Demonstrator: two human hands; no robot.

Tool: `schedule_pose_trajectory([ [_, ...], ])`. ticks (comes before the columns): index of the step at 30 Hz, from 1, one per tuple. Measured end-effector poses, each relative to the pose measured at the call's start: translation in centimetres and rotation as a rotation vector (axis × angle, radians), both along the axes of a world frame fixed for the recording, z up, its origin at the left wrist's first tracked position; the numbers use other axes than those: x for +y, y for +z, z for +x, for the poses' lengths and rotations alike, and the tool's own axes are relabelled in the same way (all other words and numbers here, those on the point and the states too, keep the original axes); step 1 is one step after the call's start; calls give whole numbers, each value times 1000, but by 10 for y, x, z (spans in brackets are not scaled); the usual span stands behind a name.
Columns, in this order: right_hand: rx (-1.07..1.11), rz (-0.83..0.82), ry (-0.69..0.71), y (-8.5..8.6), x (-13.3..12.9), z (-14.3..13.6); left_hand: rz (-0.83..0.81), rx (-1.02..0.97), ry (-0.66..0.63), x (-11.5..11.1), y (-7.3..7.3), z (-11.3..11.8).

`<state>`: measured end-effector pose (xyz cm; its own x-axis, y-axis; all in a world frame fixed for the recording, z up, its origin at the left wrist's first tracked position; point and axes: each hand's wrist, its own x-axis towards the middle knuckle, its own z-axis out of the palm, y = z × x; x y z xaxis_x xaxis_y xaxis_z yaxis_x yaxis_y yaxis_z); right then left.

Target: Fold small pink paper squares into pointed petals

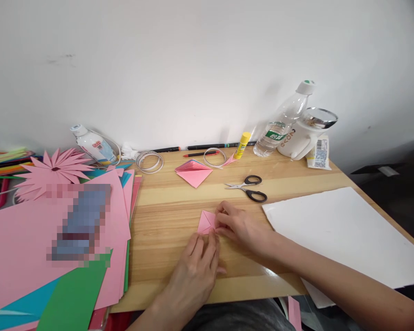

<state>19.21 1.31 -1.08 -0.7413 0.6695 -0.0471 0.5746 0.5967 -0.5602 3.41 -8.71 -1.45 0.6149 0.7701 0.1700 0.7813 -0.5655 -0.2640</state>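
Here we are, low on the desk [162,248]: my right hand [239,224] has its fingertips together, clamped on the right edge of 1 small creased pink square [205,221]. My left hand [196,266] lays its fingers on the near edge, thumb standing apart! Just beyond, 1 pair of scissors [243,185] lies spread, near 1 folded pink stack [195,177].

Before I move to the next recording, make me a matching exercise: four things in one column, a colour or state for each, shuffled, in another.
1. small pink paper
2. scissors
3. glue stick
4. water bottle

A. yellow
B. green-labelled
C. touched by left hand and right hand
D. black-handled

Pairs: 1-C, 2-D, 3-A, 4-B
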Motion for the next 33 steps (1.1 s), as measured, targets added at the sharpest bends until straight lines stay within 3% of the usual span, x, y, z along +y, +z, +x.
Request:
schedule_pose_trajectory([
  [6, -164, 101, 108, 6, -2, 2, 14, 23, 7, -2, 0, 3],
  [11, -302, 184, 53, 6, -4, 11, 27, 6, 7, -1, -6, 2],
  [15, -198, 92, -12, 8, -6, 20, -13, -50, -2, 1, -13, -1],
  [21, 132, -4, -262, 2, -1, 24, -159, -164, -86, 6, -10, -21],
  [27, 126, -8, -143, 2, 2, 9, -318, -237, -136, 14, 7, -39],
  [33, 37, -33, -130, 1, 7, 0, -339, -328, -190, 17, 8, -40],
])
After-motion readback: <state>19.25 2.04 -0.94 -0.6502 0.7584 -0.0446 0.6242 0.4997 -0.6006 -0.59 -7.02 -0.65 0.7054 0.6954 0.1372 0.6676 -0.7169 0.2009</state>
